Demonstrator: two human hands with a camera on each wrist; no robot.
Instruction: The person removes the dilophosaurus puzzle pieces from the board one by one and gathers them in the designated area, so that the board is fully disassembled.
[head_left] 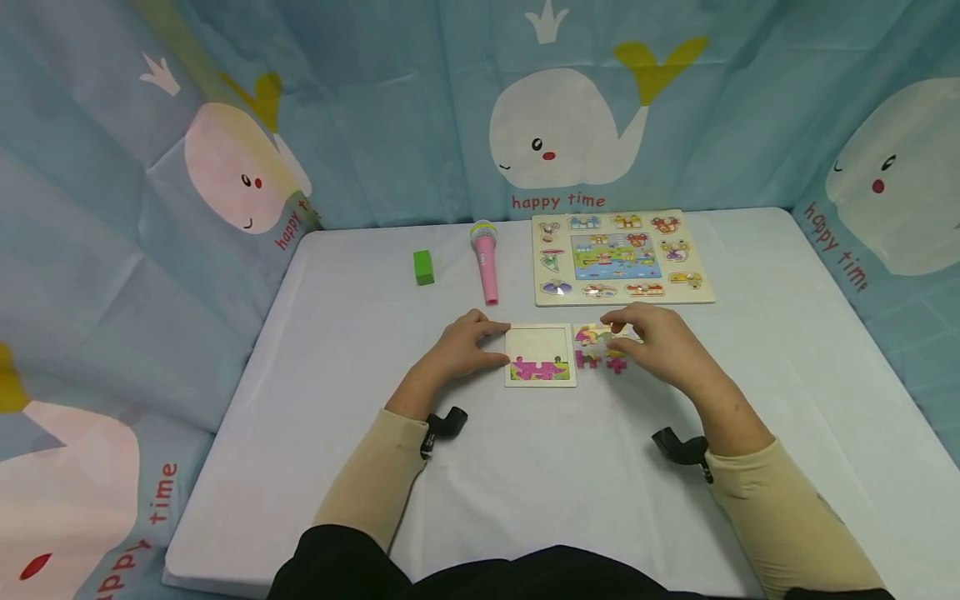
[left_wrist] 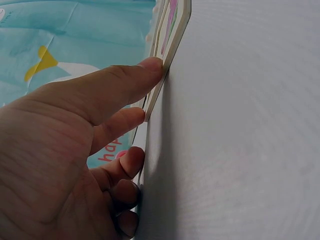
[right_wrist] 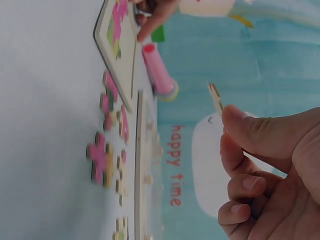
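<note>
A small square puzzle board (head_left: 540,340) lies on the table, its lower part filled with pink and green pieces and its upper part bare. At its left edge, my left hand (head_left: 468,346) touches the board with thumb and index fingertips; the other fingers curl loosely in the left wrist view. My right hand (head_left: 656,342) is raised above the loose pieces right of the board. Between its thumb and index finger it pinches a puzzle piece (right_wrist: 215,97), seen edge-on in the right wrist view. Several loose jigsaw pieces (right_wrist: 100,157) lie under it, partly hidden in the head view.
Behind the small board lies a larger wooden peg puzzle (head_left: 551,296) with vehicle and other pictures. A pink toy microphone (head_left: 487,267) and a green block (head_left: 423,267) are at the back left. A whale-print curtain (head_left: 405,125) hangs behind the white table (head_left: 315,350).
</note>
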